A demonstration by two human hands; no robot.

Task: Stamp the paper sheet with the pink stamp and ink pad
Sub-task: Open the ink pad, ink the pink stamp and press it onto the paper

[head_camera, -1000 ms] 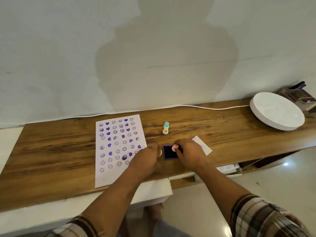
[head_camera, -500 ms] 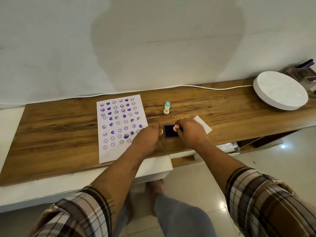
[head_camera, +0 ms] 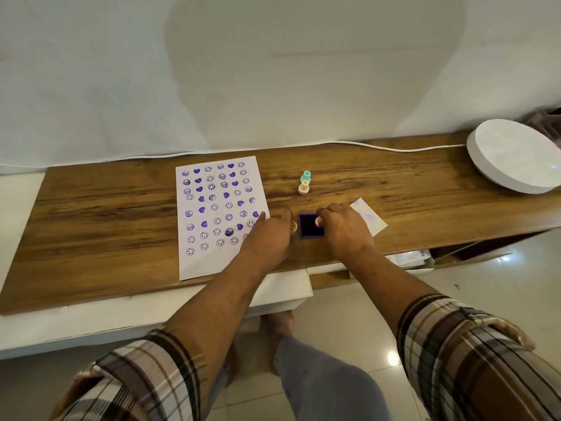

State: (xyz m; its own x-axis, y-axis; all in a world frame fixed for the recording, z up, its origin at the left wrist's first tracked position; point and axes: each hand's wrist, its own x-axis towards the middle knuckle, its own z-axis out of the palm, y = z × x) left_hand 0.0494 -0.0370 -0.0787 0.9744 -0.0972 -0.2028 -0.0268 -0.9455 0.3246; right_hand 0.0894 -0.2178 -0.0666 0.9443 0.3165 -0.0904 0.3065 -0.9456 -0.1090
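Observation:
A white paper sheet covered with several purple smiley and heart prints lies on the wooden desk. To its right sits a small square purple ink pad. My right hand holds the pink stamp pressed down on the pad's right edge. My left hand rests on the desk over the sheet's lower right corner, its fingers curled beside a small yellow smiley stamp; what it grips is hidden.
A teal stamp and a cream stamp stand behind the pad. A scrap of paper lies under my right hand. A round white disc sits far right, with a white cable along the wall.
The camera view tilted down and shifted. Both hands stayed in place, the pink stamp still on the ink pad.

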